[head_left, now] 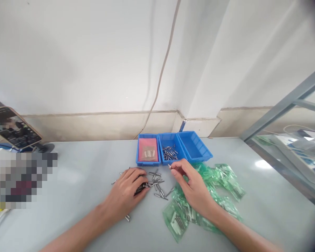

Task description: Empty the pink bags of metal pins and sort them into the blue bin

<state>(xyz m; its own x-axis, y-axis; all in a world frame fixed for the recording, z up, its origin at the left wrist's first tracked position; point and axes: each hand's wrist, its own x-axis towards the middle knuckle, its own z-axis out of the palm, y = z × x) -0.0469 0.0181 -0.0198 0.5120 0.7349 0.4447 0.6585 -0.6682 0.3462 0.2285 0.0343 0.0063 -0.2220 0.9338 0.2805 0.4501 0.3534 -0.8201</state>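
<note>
My left hand (126,192) rests on the grey table with its fingers curled around a bundle of small metal pins (140,188). More loose pins (157,185) lie scattered just right of it. My right hand (191,183) pinches one small metal pin (170,166) between thumb and fingertips, near the front of the middle blue bin (170,152), which holds several pins. Under my right wrist lies a heap of green plastic bags (215,196) with pins inside.
Three blue bins stand in a row: the left one (147,150) holds a pink sheet with small parts, the right one (195,145) looks empty. A phone on a stand (14,127) is at far left. A metal frame (286,105) rises at right.
</note>
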